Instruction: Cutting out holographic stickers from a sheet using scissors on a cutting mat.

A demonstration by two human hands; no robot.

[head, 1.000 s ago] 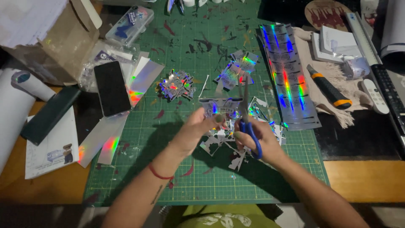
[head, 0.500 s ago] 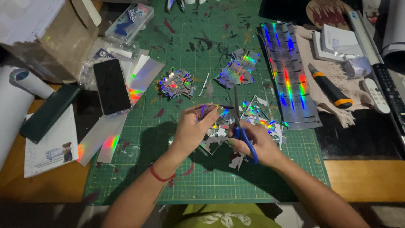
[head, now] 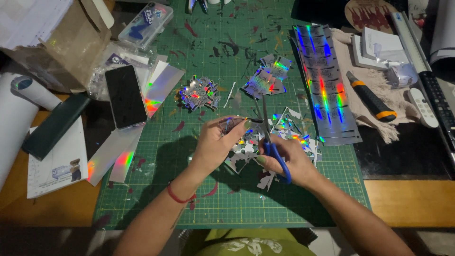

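Note:
My right hand [head: 289, 159] grips blue-handled scissors [head: 271, 142], blades pointing away from me. My left hand [head: 219, 142] pinches a small holographic sticker piece [head: 233, 124] against the blades, over the green cutting mat [head: 199, 189]. Shiny offcuts [head: 294, 130] lie under and around both hands. A pile of cut stickers [head: 199, 92] sits just beyond my left hand, and a second pile [head: 266, 78] lies beyond the scissors. A red band circles my left wrist.
A long holographic sheet [head: 324, 80] lies to the right, with an orange-and-black utility knife [head: 370, 96] on a beige cloth beside it. A black phone [head: 125, 96], holographic strips [head: 113, 154], a dark case [head: 54, 125], a cardboard box [head: 57, 42] and papers are at the left.
Both hands have shifted slightly left and toward me with the sticker piece; the scissors now stand more upright with the blades on the piece.

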